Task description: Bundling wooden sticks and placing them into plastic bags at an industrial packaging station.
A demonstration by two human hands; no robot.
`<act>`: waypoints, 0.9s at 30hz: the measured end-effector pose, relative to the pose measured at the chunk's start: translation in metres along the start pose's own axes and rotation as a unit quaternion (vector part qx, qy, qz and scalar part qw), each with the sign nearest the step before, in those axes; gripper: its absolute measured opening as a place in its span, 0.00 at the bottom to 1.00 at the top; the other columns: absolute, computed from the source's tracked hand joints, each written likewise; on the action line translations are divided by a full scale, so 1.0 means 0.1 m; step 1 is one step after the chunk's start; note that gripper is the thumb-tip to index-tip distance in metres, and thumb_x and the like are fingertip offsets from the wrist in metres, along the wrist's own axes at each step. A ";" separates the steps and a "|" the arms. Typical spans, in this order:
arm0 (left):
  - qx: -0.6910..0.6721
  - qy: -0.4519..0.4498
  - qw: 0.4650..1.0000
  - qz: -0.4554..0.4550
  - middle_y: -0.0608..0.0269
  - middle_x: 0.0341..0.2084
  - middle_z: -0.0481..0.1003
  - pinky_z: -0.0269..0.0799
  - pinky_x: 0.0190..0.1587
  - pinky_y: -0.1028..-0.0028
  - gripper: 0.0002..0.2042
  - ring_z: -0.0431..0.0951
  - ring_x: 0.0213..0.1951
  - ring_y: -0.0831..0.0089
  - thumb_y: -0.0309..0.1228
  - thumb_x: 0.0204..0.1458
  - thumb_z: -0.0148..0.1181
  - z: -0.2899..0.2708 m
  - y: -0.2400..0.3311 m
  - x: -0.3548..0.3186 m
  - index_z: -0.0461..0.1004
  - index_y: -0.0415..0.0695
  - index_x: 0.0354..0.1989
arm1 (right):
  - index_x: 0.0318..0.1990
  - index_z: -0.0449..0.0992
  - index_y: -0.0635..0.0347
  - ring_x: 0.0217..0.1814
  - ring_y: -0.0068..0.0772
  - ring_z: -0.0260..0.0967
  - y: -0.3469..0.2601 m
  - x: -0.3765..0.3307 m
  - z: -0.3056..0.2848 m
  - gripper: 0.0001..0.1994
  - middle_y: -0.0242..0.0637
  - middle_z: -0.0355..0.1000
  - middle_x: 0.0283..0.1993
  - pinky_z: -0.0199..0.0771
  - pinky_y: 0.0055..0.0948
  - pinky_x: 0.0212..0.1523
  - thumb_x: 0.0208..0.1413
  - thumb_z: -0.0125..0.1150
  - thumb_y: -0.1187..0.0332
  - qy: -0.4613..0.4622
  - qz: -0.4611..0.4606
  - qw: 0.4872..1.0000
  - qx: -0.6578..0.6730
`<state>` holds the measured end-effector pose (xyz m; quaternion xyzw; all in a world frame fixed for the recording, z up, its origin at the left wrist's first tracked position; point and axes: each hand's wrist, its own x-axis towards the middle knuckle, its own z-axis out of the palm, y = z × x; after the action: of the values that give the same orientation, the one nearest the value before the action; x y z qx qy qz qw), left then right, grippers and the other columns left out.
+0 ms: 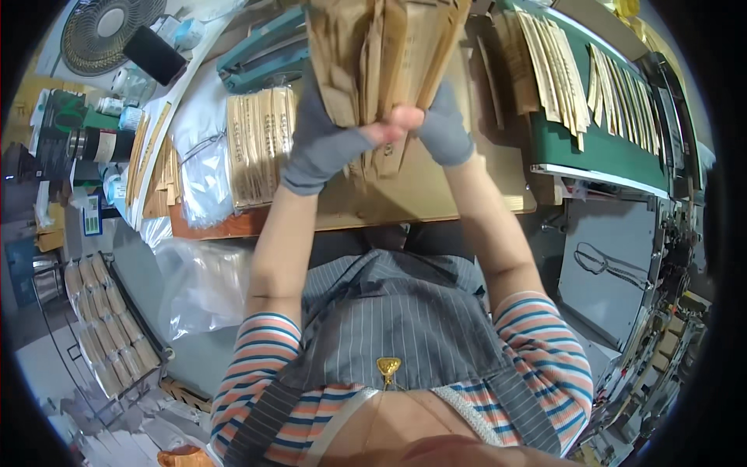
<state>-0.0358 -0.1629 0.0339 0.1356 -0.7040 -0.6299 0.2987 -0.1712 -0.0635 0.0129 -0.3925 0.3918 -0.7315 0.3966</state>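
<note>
Between my two raised hands is a thick bundle of brown paper envelopes (pixel 389 58), held upright above the worktable (pixel 420 202). My left hand (pixel 323 152), in a grey fingerless glove, closes round the bundle's left side. On the other side my right hand (pixel 443 128), gloved alike, grips it too. Both thumbs meet near the bundle's lower part, and the other fingers are mostly hidden behind the paper. Left of my left hand lies a row of similar brown envelopes (pixel 261 144), packed side by side on the table.
At the right, a green conveyor belt (pixel 572 82) carries fanned brown envelopes. Clear plastic bags (pixel 204 144) lie left on the table, below a teal metal tool (pixel 261 54). A fan (pixel 109 31) and phone (pixel 154 56) stand far left. A rack of packed bundles (pixel 109 323) is lower left.
</note>
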 end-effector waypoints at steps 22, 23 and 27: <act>-0.495 -0.125 0.832 -0.217 0.61 0.41 0.70 0.69 0.47 0.72 0.29 0.71 0.44 0.71 0.30 0.38 0.64 -0.14 -0.40 -1.45 0.62 0.39 0.52 | 0.56 0.61 0.65 0.58 0.41 0.60 -0.04 -0.29 0.88 0.36 0.47 0.63 0.54 0.59 0.35 0.57 0.38 0.65 0.59 -0.168 0.145 0.964 -0.145; -0.511 -0.061 0.808 -0.286 0.61 0.41 0.70 0.68 0.47 0.71 0.30 0.71 0.44 0.70 0.34 0.39 0.65 -0.04 -0.28 -1.51 0.62 0.39 0.53 | 0.51 0.67 0.67 0.54 0.42 0.65 0.07 -0.25 0.75 0.31 0.48 0.69 0.48 0.61 0.35 0.56 0.38 0.64 0.60 -0.255 0.318 0.913 -0.011; -0.166 -0.022 0.971 -0.170 0.61 0.40 0.73 0.66 0.49 0.73 0.29 0.71 0.42 0.72 0.43 0.41 0.65 -0.43 -0.64 -1.75 0.67 0.39 0.49 | 0.35 0.74 0.65 0.42 0.42 0.71 0.54 -0.33 0.84 0.17 0.44 0.73 0.33 0.66 0.34 0.50 0.39 0.62 0.62 -0.254 0.314 0.915 -0.004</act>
<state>0.1151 -0.1088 -0.0705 0.1874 -0.5628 -0.7824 0.1899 -0.0696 -0.0766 -0.0107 -0.4236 0.3837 -0.4433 0.6904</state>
